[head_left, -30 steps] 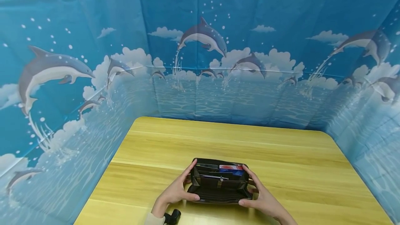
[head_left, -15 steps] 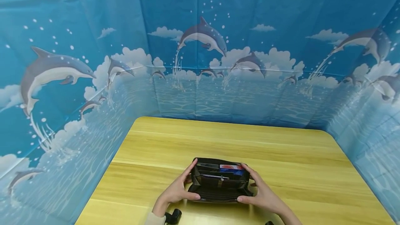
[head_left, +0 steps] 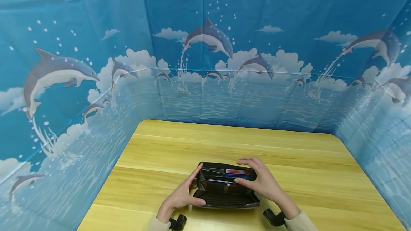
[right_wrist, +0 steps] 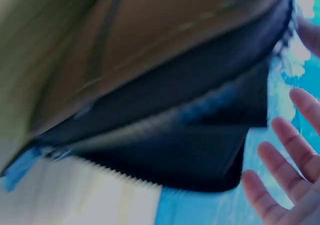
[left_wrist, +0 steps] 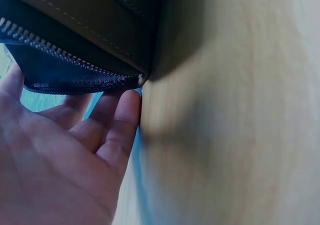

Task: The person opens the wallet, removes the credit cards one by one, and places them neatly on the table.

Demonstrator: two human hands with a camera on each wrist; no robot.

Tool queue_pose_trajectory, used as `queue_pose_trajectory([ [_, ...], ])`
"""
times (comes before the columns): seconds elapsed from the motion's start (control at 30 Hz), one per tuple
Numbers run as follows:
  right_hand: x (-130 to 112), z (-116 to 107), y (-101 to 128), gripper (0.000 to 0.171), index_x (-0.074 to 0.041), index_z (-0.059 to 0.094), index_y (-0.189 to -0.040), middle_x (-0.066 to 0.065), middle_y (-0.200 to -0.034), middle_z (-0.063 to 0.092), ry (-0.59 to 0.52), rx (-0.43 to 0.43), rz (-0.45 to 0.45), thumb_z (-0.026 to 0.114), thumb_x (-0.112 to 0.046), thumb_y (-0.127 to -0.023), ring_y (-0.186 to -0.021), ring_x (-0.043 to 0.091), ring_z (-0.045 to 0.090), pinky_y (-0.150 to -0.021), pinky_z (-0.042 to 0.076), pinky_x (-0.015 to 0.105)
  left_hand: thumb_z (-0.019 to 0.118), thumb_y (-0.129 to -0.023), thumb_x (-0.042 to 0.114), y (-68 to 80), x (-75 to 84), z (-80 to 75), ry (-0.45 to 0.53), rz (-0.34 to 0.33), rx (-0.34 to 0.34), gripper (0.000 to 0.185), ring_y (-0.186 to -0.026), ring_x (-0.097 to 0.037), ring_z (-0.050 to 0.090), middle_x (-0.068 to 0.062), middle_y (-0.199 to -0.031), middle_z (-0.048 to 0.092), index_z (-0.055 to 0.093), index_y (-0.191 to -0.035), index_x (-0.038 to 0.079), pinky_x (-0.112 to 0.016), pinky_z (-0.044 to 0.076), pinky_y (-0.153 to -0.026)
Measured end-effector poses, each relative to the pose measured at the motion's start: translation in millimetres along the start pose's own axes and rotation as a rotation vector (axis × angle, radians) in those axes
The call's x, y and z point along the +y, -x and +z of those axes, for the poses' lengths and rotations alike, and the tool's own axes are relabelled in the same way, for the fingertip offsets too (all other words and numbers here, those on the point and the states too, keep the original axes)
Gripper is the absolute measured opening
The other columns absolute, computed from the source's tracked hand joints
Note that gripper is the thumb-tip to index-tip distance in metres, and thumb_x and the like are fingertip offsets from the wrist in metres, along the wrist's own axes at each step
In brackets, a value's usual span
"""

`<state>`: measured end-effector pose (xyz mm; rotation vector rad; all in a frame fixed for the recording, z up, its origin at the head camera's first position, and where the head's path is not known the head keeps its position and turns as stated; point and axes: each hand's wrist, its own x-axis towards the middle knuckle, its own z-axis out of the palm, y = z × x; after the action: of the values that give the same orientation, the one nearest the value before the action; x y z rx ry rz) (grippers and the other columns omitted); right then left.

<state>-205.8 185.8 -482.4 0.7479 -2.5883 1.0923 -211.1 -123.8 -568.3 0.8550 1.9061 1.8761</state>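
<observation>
Wallet: a long black leather zip-around wallet [head_left: 224, 186] lies open on the tabletop near the front edge, between the two hands, its mouth facing up.
Wallet contents: a red, white and blue card [head_left: 238, 174] sits in a slot at the far right of the wallet; other dark slots and a middle divider show beside it.
Left hand: the left hand [head_left: 181, 196] grips the left end of the wallet, the thumb lying along the near edge and the fingers curled up round the far side. In the left wrist view the fingers [left_wrist: 117, 122] touch the zip edge at the wallet's corner.
Right hand: the right hand [head_left: 260, 181] rests over the right end of the wallet, fingers loosely spread and nearly straight, the thumb pointing in across the open compartments just below the card. It grips nothing; the right wrist view, blurred, shows its fingers [right_wrist: 280, 150] spread apart beside the wallet.
Tabletop: a yellow wooden tabletop [head_left: 289, 159] with a rounded corner carries the wallet.
Backdrop: a blue cloth printed with dolphins and clouds [head_left: 208, 38] stands round three sides of the tabletop.
</observation>
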Motion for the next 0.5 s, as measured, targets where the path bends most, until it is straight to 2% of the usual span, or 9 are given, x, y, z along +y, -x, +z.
queue_pose_trajectory([
  [0.13, -11, 3, -17, 0.029, -0.023, 0.068, -0.103, -0.012, -0.100, 0.060, 0.071, 0.021, -0.081, 0.077, -0.037, -0.079, -0.093, 0.010, 0.055, -0.074, 0.047, 0.037, 0.081, -0.078, 0.016, 0.3, 0.8, -0.2, -0.027, -0.004, 0.005, 0.108, -0.117, -0.030, 0.051, -0.019, -0.142, 0.037, 0.005, -0.154, 0.029, -0.035, 0.044, -0.092],
  [0.23, -17, 3, -30, 0.017, -0.025, 0.067, -0.092, -0.016, -0.084, 0.057, 0.116, -0.021, -0.131, 0.074, -0.038, -0.082, -0.077, 0.004, 0.052, -0.064, 0.046, 0.029, 0.080, -0.078, 0.016, -0.2, 1.1, -1.3, -0.022, -0.012, 0.007, 0.108, -0.118, -0.030, 0.050, -0.019, -0.141, 0.038, 0.005, -0.154, 0.029, -0.035, 0.043, -0.092],
  [0.37, -23, -3, -43, 0.014, -0.025, 0.066, -0.087, -0.019, -0.073, 0.051, 0.164, -0.190, -0.188, 0.069, -0.039, -0.086, -0.061, 0.000, 0.045, -0.056, 0.041, 0.023, 0.080, -0.077, 0.014, 0.2, 2.1, -1.7, -0.003, -0.035, 0.006, 0.109, -0.117, -0.031, 0.050, -0.020, -0.141, 0.038, 0.004, -0.154, 0.030, -0.036, 0.045, -0.090],
  [0.5, -31, -17, -47, 0.017, -0.021, 0.069, -0.088, -0.017, -0.069, 0.051, 0.127, -0.378, -0.187, 0.067, -0.037, -0.088, -0.054, 0.002, 0.043, -0.051, 0.037, 0.022, 0.081, -0.076, 0.015, 1.9, 3.3, -0.3, -0.037, -0.074, 0.015, 0.110, -0.119, -0.026, 0.048, -0.016, -0.150, 0.027, 0.005, -0.153, 0.034, -0.033, 0.039, -0.096],
])
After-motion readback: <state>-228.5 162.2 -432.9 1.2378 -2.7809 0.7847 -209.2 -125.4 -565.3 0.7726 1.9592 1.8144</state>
